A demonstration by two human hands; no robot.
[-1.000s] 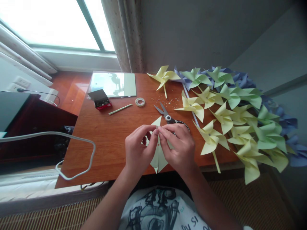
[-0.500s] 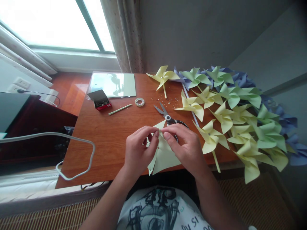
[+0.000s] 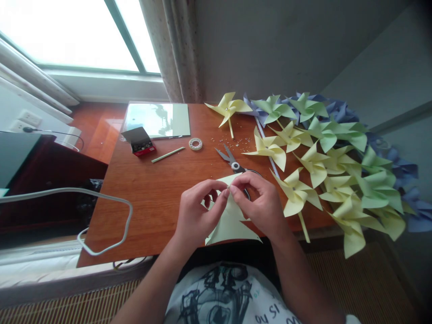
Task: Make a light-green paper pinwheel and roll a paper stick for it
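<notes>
A pale yellow-green paper sheet [image 3: 232,221], cut into pinwheel blades, lies under and between my hands at the table's front edge. My left hand [image 3: 201,209] has its thumb and forefinger pinched together at the sheet's upper part. Meeting it fingertip to fingertip, my right hand [image 3: 258,202] pinches there as well. The small bit of paper between the fingertips is mostly hidden. Just beyond my right hand lie scissors [image 3: 235,165] with their blades apart and pointing away to the left; the knuckles partly cover the handles.
Many yellow, green and purple pinwheels [image 3: 340,139] crowd the right side. A tape roll [image 3: 195,144], a rolled paper stick [image 3: 168,155], an opened red box [image 3: 142,145] of small pieces and a glossy sheet pack [image 3: 158,120] lie farther back. A white cable [image 3: 130,216] loops over the left edge.
The paper sheet has turned beneath my hands, so a wide blade edge now faces me. My fingertips have shifted slightly right and remain pinched together. The scissors and pinwheels stay put.
</notes>
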